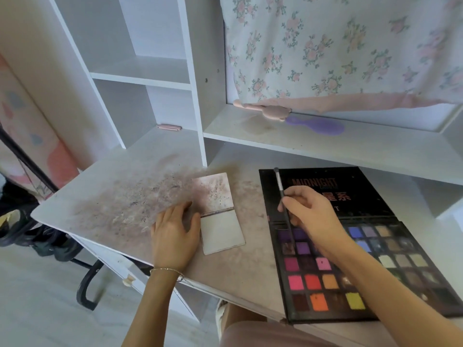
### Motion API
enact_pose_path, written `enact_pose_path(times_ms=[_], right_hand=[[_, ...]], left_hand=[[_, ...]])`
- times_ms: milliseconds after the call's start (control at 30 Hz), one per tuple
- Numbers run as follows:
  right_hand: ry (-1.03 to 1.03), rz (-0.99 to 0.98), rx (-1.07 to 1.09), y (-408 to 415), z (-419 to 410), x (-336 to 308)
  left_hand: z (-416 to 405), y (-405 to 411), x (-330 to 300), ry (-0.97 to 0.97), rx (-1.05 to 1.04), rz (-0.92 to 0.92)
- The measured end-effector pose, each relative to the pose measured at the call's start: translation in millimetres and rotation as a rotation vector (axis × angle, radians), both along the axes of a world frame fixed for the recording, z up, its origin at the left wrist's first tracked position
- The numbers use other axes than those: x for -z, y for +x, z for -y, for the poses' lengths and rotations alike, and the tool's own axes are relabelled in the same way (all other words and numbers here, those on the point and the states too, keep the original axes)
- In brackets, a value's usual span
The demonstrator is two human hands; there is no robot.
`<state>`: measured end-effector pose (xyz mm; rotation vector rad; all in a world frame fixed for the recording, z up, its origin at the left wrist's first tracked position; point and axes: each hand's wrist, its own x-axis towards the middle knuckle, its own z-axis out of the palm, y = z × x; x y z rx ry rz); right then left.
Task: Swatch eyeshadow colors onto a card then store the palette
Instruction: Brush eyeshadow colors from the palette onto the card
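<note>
Palette lies open; your right hand pinches the brush, left hand rests flat beside the card: load pigment lightly.

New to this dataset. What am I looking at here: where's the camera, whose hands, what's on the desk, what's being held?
There is no robot. One wide-angle camera worn on a person's head looks forward and down, so the two arms coming in from the bottom are the wearer's own. The left hand lies flat on the dusty white desk, beside a small open folded card whose upper half is smudged with powder. The right hand pinches a thin makeup brush, its lower end down at the purple pans of an open eyeshadow palette. On the shelf behind lie a pink brush and a purple brush.
</note>
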<state>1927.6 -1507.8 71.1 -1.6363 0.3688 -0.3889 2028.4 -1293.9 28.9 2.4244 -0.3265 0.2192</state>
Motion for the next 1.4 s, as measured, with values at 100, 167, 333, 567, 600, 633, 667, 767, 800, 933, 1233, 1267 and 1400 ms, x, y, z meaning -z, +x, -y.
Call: enact_pose_path(times_ms=[100,167,333,567,600,633,667,767,800,933,1233,1267,1400], right_hand=[[0.095,0.103,-0.021,-25,10,3],[0.072,0.160,-0.020,-43,14,5],[-0.108,0.184,0.010,-77,15,3],[-0.300,0.092,-0.027,-115,-3,18],[-0.349,0.119,-0.024,-117,-4,20],[-0.386,0.149,-0.025,-118,-5,21],[-0.416,0.175,-0.026,-117,-5,21],[-0.459,0.189,-0.015,-111,-4,20],[-0.462,0.177,-0.005,-108,-2,20],[-0.346,0.065,-0.024,-95,8,19],[-0.133,0.087,0.087,-34,11,12],[-0.136,0.083,0.093,-30,11,13],[-0.180,0.054,0.081,-25,13,21]], left_hand=[[1,-1,0,0.030,0.004,-0.008],[3,-1,-2,0.039,-0.005,-0.017],[17,-1,-9,-0.080,0.010,-0.058],[41,-12,-8,-0.283,0.027,-0.064],[43,-14,-7,-0.292,0.038,-0.054],[45,-15,-7,-0.297,0.048,-0.045],[47,-17,-7,-0.302,0.058,-0.041],[54,-23,-10,-0.349,0.083,-0.054],[55,-24,-11,-0.374,0.091,-0.061],[59,-29,-11,-0.427,0.113,-0.091],[57,-30,-7,-0.413,0.122,-0.090],[57,-30,-7,-0.407,0.128,-0.091],[57,-29,-6,-0.383,0.134,-0.089]])
